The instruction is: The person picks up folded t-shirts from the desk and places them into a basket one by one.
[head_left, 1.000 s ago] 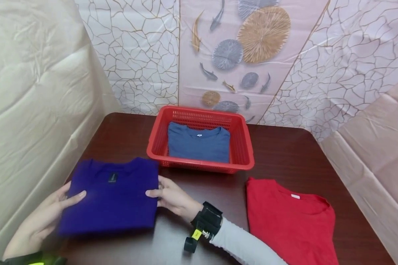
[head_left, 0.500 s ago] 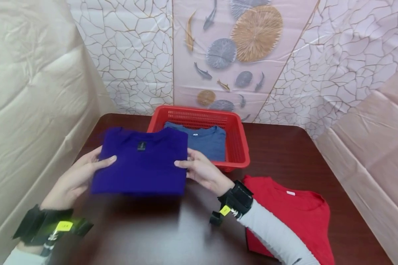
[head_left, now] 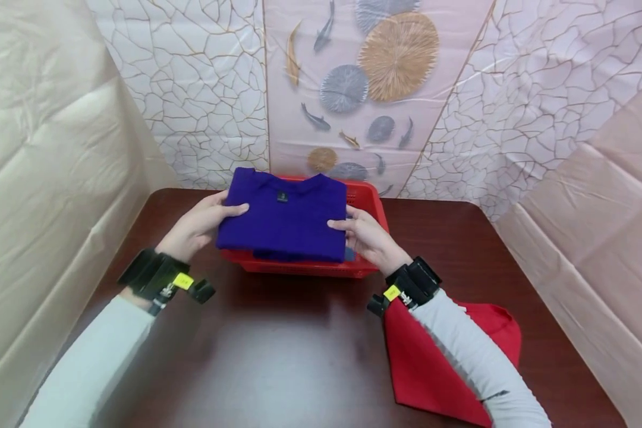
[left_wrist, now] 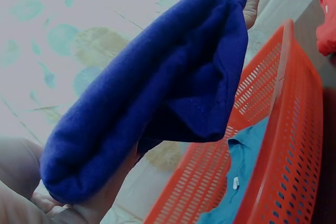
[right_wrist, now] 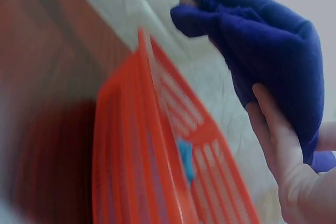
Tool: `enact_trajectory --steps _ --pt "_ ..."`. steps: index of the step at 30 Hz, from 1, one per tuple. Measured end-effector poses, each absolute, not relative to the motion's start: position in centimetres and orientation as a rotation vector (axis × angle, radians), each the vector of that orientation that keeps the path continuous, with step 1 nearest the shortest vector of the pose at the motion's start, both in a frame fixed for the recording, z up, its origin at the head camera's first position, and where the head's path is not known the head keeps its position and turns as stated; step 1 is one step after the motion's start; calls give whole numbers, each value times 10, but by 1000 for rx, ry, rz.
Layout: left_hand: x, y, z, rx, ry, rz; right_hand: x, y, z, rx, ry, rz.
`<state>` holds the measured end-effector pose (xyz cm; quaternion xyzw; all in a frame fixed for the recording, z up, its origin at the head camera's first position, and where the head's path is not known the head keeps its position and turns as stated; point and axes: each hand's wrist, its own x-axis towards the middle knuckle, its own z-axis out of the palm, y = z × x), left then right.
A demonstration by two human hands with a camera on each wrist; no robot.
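A folded purple-blue T-shirt (head_left: 286, 223) with a dark neck label hangs level above the red plastic basket (head_left: 299, 270). My left hand (head_left: 198, 223) pinches its left edge, thumb on top and fingers beneath. On the opposite edge my right hand (head_left: 366, 235) grips it the same way; its fingers show under the cloth in the right wrist view. Inside the basket lies a folded blue-grey T-shirt (left_wrist: 247, 156), mostly hidden by the purple one in the head view. Both wrist views show the held shirt (right_wrist: 273, 56) above the basket's rim.
A folded red T-shirt (head_left: 422, 368) lies on the dark wooden table (head_left: 278, 356) at the right, partly under my right forearm. Patterned sheeting (head_left: 208, 89) hangs behind the table, and plain beige sheeting (head_left: 43, 178) covers the left side.
Both hands have carried the purple T-shirt up and to the right, from over the table's left side to above the basket. It now covers most of the blue-grey shirt.
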<state>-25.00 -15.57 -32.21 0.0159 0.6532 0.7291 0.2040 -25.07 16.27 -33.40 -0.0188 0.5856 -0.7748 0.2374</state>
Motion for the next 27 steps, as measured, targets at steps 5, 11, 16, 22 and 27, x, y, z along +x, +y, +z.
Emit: enact_trajectory --steps 5,11,16,22,27 --pt "-282 -133 -333 -34 1827 2015 -278 176 -348 24 1693 -2082" --pt "-306 -109 -358 -157 1816 1970 -302 189 -365 153 1801 -1987" --pt "-311 -99 -374 -218 1728 1995 -309 192 -376 202 1873 -1903" --pt "-312 -93 -385 -274 1704 1984 -311 196 -383 195 1969 -1801" --pt "-304 -99 -383 -236 1952 1795 -308 201 -387 -1 2251 -1574"
